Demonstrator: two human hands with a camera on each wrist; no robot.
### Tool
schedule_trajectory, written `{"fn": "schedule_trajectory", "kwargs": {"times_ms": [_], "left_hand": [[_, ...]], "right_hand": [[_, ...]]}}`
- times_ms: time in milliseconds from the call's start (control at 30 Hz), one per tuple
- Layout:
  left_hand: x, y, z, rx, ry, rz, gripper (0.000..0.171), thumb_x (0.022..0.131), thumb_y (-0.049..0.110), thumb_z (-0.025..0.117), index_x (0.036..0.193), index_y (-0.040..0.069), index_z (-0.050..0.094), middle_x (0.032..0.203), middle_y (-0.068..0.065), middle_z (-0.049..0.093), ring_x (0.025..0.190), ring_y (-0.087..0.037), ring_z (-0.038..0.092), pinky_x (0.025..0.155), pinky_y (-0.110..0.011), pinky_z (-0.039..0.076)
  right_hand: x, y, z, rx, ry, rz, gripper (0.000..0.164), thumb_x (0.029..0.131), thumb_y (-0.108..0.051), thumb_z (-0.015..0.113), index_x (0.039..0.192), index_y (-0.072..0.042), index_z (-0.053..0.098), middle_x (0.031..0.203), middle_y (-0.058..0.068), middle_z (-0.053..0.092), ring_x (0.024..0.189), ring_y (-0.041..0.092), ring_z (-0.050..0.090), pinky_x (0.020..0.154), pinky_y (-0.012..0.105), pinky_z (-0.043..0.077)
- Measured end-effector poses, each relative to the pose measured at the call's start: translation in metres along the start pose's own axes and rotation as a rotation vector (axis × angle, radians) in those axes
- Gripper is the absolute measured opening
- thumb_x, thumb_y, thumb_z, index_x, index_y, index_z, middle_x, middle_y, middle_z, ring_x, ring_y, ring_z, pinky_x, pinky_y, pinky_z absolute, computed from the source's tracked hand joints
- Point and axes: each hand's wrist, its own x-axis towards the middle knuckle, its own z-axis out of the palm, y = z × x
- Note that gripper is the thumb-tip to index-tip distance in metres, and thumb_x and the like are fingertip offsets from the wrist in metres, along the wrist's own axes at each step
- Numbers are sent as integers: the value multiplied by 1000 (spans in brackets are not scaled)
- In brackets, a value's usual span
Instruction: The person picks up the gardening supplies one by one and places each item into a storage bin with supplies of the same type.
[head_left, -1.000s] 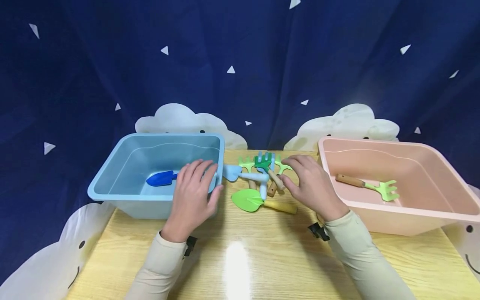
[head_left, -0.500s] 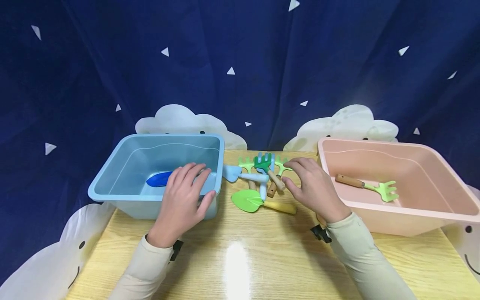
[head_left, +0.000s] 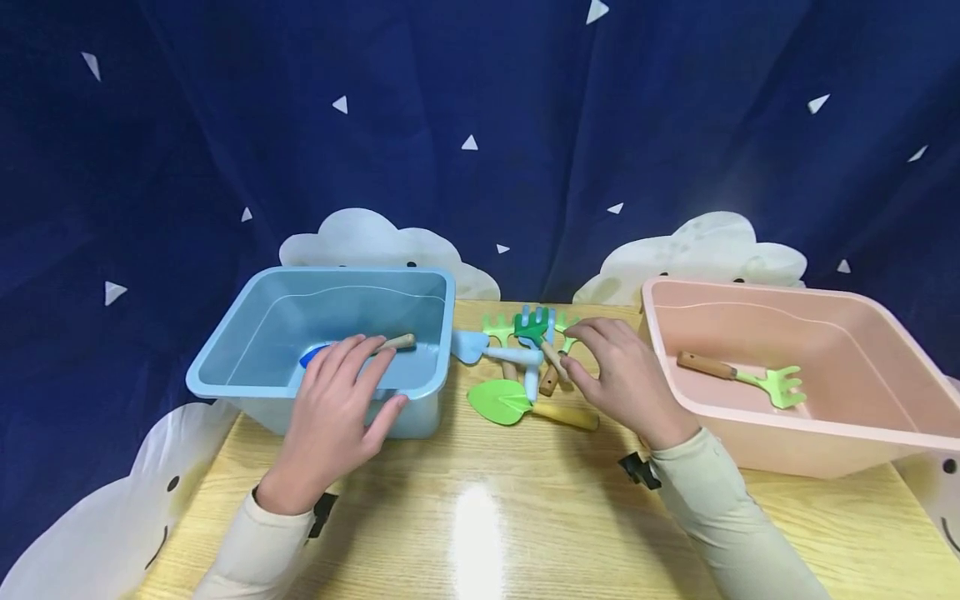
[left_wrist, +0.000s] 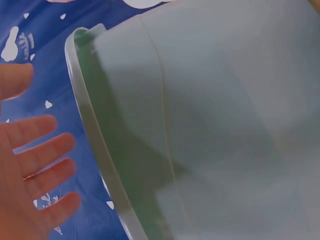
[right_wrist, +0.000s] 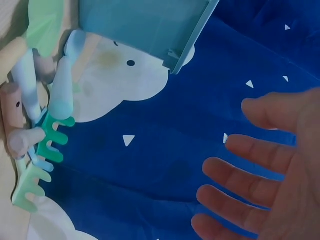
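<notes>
My left hand [head_left: 330, 417] is over the near rim of the blue bin [head_left: 217, 367], fingers spread and holding nothing. A blue-bladed trowel [head_left: 311, 356] lies in that bin, partly hidden behind the fingers, its pale wooden handle showing. My right hand [head_left: 626, 379] hovers by the right side of a heap of small garden tools, empty in the right wrist view. The heap has a dark green hand rake [head_left: 531, 327], light green rakes [head_left: 497, 330], a light blue trowel [head_left: 471, 346], and a bright green trowel [head_left: 498, 402] with a yellow handle. Some tools overlap and are partly hidden.
To the right stands a pink bin [head_left: 885, 358], where a light green hand rake [head_left: 780, 387] with a brown wooden handle lies. Both bins and the heap are on a wooden table [head_left: 420, 517]. A dark blue curtain [head_left: 480, 192] hangs behind.
My left hand has moved left and back toward me over the blue bin, uncovering the trowel's handle. The right hand has barely moved, and the heap looks the same.
</notes>
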Motion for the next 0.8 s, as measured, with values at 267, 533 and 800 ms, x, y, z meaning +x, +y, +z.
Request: {"fn": "schedule_trajectory", "kwargs": {"times_ms": [267, 533, 800], "left_hand": [[-8, -10, -7, -45, 69, 71, 50, 100, 44, 46, 118, 0, 65, 126, -16, 65, 118, -38, 57, 103, -51, 40], [-19, -17, -15, -59, 108, 22, 54, 100, 45, 47, 120, -1, 66, 125, -17, 66, 120, -37, 56, 101, -53, 40], [-33, -24, -16, -48, 206, -31, 53, 97, 44, 53, 119, -3, 66, 125, -21, 65, 115, -41, 57, 94, -53, 41]], "right_hand": [[1, -10, -2, 40, 4, -27, 37, 87, -26, 72, 118, -5, 68, 115, 12, 69, 108, 31, 63, 92, 47, 52], [2, -23, -4, 106, 42, -69, 34, 85, -22, 74, 115, -7, 69, 114, 8, 70, 104, 27, 63, 88, 43, 53], [3, -30, -7, 124, 65, -73, 34, 86, -22, 75, 115, -8, 69, 115, 7, 69, 107, 25, 62, 91, 43, 52]]}}
